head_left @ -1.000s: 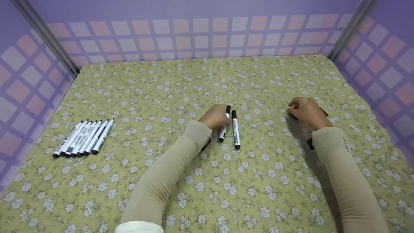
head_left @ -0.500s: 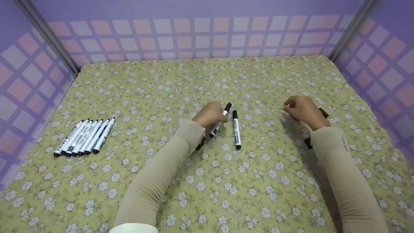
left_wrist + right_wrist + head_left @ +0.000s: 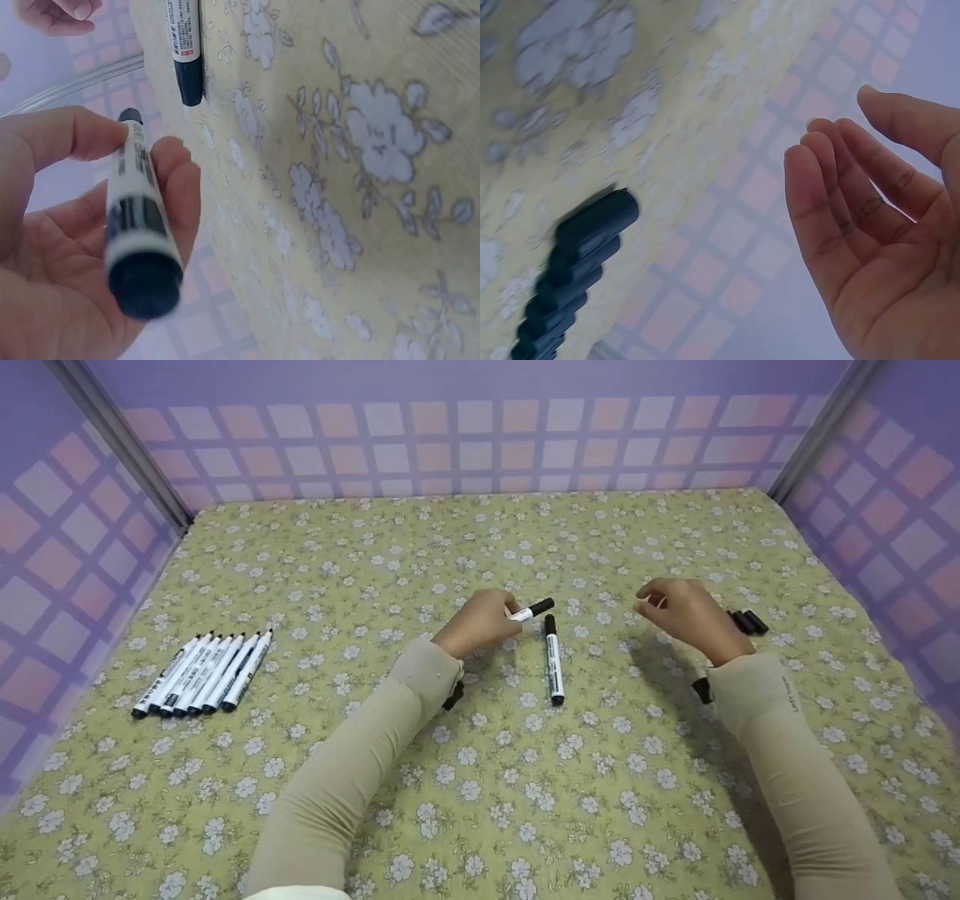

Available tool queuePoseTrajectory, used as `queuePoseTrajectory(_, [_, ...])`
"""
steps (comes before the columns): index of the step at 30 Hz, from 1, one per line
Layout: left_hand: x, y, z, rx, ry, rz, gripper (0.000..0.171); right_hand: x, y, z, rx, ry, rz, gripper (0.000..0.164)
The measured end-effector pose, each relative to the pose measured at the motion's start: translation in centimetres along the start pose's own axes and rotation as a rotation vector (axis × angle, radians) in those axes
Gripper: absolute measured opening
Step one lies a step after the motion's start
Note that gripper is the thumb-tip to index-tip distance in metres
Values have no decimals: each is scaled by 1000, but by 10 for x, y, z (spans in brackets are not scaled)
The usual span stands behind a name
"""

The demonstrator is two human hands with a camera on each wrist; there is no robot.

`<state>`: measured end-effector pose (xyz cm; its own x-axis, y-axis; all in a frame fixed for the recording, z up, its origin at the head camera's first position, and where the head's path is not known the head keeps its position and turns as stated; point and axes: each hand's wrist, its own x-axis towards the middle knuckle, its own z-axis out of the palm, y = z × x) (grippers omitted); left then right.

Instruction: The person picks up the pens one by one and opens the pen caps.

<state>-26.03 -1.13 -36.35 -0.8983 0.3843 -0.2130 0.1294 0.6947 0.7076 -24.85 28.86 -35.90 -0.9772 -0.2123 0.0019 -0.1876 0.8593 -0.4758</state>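
A white marker with a black cap point(image 3: 532, 610) is pinched between the thumb and fingers of my left hand point(image 3: 480, 622), its capped end pointing right. The left wrist view has the same marker point(image 3: 142, 202) end-on, raised off the cloth. Just right of that hand lies a second capped marker point(image 3: 554, 664) on the cloth. My right hand point(image 3: 675, 604) hovers farther right with loosely bent fingers and nothing in them, as the right wrist view of the hand point(image 3: 877, 217) confirms. Beyond it lies a row of black marker caps point(image 3: 748, 622), partly hidden by the hand.
Several uncapped white markers point(image 3: 206, 671) lie side by side at the left of the table. A yellow flowered cloth point(image 3: 480, 810) covers the tabletop. Purple checked panels point(image 3: 480, 442) enclose the back and sides.
My left hand has lifted the marker and swung its capped end to the right, drifting slightly left and away. My right hand has moved left, uncovering more of the caps.
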Motion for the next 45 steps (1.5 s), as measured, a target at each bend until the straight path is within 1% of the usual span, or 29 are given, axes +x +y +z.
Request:
queuePoseTrajectory(5, [-5,-1,-4,21,48,69,31,1,-13,2,-6,-3,-30,31])
queuePoseTrajectory(9, [-10,-1,-9,44,95,123,32,0,-22,4,-24,-2,-72,30])
queuePoseTrajectory(13, [-16,-2,-14,50,143,195,30,0,-31,7,-37,-3,-115,29])
queuePoseTrajectory(16, [-21,-3,-18,73,174,258,28,0,-38,9,-30,-16,-140,30])
queuePoseTrajectory(19, [-27,-5,-22,126,210,324,27,0,-46,11,-27,-24,-171,32])
queuePoseTrajectory(27, [-41,-5,-28,316,302,511,25,-2,-64,16,-57,25,-282,36])
queuePoseTrajectory(32, [-49,-2,-30,418,353,617,23,-4,-73,19,-54,88,-420,40])
queuePoseTrajectory(35, [-53,-1,-31,466,374,658,23,-5,-78,21,-61,128,-528,42])
queuePoseTrajectory(40, [-60,-2,-31,518,418,714,22,-4,-87,26,-82,200,-715,43])
queuePoseTrajectory(43, [-63,-3,-30,553,449,755,22,-5,-93,29,-99,229,-800,43])
queuePoseTrajectory(45, [-66,-4,-29,572,467,783,22,-5,-97,31,-111,239,-835,42])
